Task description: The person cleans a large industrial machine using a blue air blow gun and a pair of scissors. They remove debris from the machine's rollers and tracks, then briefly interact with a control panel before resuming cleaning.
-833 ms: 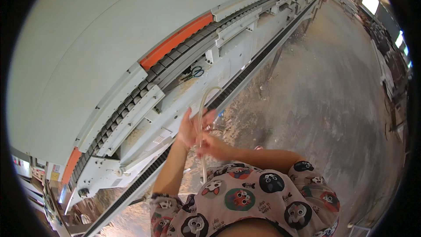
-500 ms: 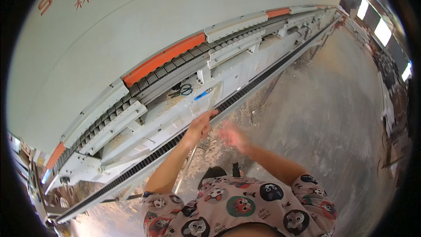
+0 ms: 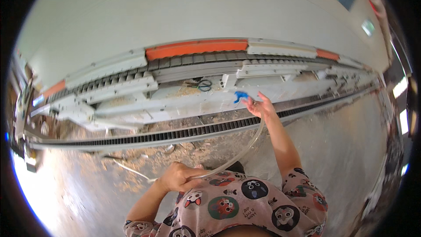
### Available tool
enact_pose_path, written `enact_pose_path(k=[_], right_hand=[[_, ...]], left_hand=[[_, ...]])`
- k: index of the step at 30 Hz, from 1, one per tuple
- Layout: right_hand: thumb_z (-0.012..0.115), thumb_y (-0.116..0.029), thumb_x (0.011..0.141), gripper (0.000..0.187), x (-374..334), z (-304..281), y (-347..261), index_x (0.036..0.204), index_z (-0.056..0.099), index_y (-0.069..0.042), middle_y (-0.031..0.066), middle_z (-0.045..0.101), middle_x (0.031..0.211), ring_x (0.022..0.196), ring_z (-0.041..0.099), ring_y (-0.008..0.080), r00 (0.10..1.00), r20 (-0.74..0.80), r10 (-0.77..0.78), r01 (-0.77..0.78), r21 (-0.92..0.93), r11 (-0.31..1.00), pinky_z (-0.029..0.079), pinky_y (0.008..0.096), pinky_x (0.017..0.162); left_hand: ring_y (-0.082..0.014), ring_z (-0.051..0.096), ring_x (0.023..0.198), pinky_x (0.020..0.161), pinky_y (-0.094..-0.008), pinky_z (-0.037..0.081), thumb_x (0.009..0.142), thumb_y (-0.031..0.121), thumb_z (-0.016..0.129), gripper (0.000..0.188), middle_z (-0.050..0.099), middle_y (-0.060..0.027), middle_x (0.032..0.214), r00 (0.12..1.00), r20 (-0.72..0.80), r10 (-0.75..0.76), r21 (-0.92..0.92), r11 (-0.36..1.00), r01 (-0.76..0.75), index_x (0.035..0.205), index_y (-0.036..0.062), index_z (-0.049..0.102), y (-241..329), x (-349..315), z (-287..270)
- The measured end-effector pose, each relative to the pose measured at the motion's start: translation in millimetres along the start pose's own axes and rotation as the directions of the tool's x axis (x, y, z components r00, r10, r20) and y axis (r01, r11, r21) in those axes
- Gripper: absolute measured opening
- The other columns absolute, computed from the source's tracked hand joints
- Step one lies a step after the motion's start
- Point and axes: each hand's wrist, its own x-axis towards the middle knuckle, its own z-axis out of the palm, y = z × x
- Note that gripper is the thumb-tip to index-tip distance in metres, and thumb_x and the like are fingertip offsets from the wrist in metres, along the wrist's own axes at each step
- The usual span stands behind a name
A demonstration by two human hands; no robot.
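Observation:
My left hand (image 3: pixel 177 176) is closed around a pale, see-through hose (image 3: pixel 239 156), low in front of my shirt. From there the hose curves up to my right hand (image 3: pixel 259 105), held over the machine's front ledge. Part of the hose is hidden behind my right fingers, some of which stand out from it. At those fingertips is a small blue tool (image 3: pixel 240 96), perhaps an air blow gun, too blurred to be sure. Dark-handled scissors (image 3: pixel 204 85) lie on the dusty ledge to its left.
A long pale machine (image 3: pixel 144 13) with orange guard strips (image 3: pixel 197 49) stretches across the far side. Its black roller rail (image 3: pixel 197 131) crosses in front of me. Chips and scraps litter the concrete floor (image 3: pixel 118 184) below.
My view has swung to the right. My left hand has drawn down and left along the hose. My right hand has reached up to the hose, beside the blue tool.

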Motion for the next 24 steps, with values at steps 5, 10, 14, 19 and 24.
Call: enact_pose_path(k=[5,10,14,19,24], right_hand=[[0.061,-0.034,0.084,0.032,75.8,-62.1,-34.7,0.104,0.054,-0.01,-0.0105,0.05,0.061,0.054,0.048,0.0027,0.99,0.11,0.086,-0.07,-0.143,0.987,0.037,0.0368,0.079],[0.058,-0.03,0.082,0.037,108.7,-115.1,-1.8,0.116,0.052,-0.018,0.0027,0.059,0.106,0.1,0.057,0.0165,0.98,0.182,0.082,0.023,-0.509,0.86,0.038,0.0462,0.092],[0.057,-0.027,0.079,0.047,167.6,-160.1,38.6,0.124,0.049,-0.017,0.0067,0.05,0.125,0.125,0.042,0.0255,0.875,0.342,0.342,-0.091,-0.577,0.812,0.041,0.0502,0.095],[0.053,-0.026,0.082,0.037,239.7,-201.4,27.3,0.116,0.05,-0.013,0.0083,0.05,0.123,0.125,0.043,0.0263,0.859,0.417,0.297,0.056,-0.653,0.755,0.04,0.0543,0.096],[0.048,-0.024,0.087,0.026,312.5,-204.5,60.7,0.109,0.048,-0.011,0.0099,0.053,0.116,0.117,0.047,0.0259,0.886,0.412,0.212,0.136,-0.668,0.732,0.04,0.0552,0.093]], left_hand=[[-0.0202,0.056,0.047,0.046,-0.0324,0.043,0.069,0.029,0.07,0.019,0.056,-0.0014,0.052,0.924,-0.349,-0.154,0.107,0.973,0.202,0.085,0.0207,0.07,-42.5,-47.8,88.5],[-0.0152,0.049,0.045,0.046,-0.0301,0.035,0.064,0.043,0.073,0.033,0.044,0.005,0.048,0.672,-0.675,-0.303,0.266,0.75,0.606,0.055,0.0201,0.052,-87.0,-87.7,243.4],[-0.0178,0.046,0.045,0.047,-0.031,0.034,0.062,0.048,0.072,0.04,0.039,0.0027,0.049,0.411,-0.812,-0.415,0.065,0.634,0.77,0.053,0.0179,0.047,-115.1,-88.8,408.4],[-0.0209,0.05,0.054,0.054,-0.0329,0.037,0.066,0.037,0.072,0.026,0.048,-0.0005,0.06,0.179,-0.834,-0.522,-0.168,0.549,0.819,0.07,0.0139,0.061,-151.3,-43.7,528.3],[-0.0213,0.052,0.06,0.058,-0.0331,0.038,0.066,0.027,0.073,0.024,0.054,-0.0016,0.066,0.017,-0.855,-0.519,-0.302,0.524,0.796,0.084,0.0118,0.066,-201.4,-19.4,579.8]])
